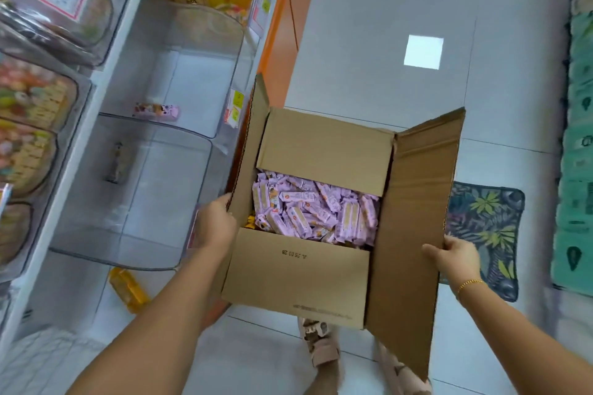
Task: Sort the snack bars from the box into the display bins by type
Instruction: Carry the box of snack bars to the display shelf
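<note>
Grey floor tiles [385,26] run along a shop aisle, with clear display bins [138,189] stacked on the left. Both hands hold an open cardboard box [295,276] above the floor, just beside the bins. The left hand [213,223] grips the box's left wall, fingers curled over its edge. The right hand [455,255] pinches the edge of the spread right flap, thumb on top. Purple snack bars [308,212] fill the box. One pink bar [156,111] lies in a bin, and a yellow bar [126,290] lies lower down.
</note>
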A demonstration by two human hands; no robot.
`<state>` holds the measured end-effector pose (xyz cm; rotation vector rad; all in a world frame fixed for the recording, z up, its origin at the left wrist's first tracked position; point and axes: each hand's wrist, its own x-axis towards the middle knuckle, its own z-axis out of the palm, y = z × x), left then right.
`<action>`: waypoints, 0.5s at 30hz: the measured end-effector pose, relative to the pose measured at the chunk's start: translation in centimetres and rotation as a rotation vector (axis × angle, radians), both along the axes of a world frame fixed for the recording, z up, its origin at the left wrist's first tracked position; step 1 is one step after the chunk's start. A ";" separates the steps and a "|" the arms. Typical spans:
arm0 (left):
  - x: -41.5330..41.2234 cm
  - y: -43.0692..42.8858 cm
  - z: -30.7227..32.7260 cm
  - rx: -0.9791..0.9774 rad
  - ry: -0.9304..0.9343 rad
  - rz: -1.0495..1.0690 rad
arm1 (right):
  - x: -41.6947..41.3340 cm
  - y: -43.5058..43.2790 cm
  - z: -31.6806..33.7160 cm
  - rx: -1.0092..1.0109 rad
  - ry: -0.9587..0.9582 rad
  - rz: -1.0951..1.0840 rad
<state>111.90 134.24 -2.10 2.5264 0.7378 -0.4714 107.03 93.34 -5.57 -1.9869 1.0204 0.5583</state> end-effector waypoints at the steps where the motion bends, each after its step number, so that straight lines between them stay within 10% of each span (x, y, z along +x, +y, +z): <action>1: 0.1 -0.2 -0.2 0.007 -0.005 0.033 | 0.0 -0.5 0.0 -0.024 -0.007 0.048; 6: -1.3 -2.7 1.6 0.110 -0.058 0.008 | -0.8 -4.1 0.4 -0.240 -0.053 0.431; 10: -4.1 -7.7 2.6 0.069 -0.132 -0.029 | 0.0 -8.2 -0.6 -0.421 0.050 1.135; 15: -9.3 -19.1 3.6 -0.071 -0.057 0.251 | 3.5 -10.0 0.3 -0.257 0.423 1.588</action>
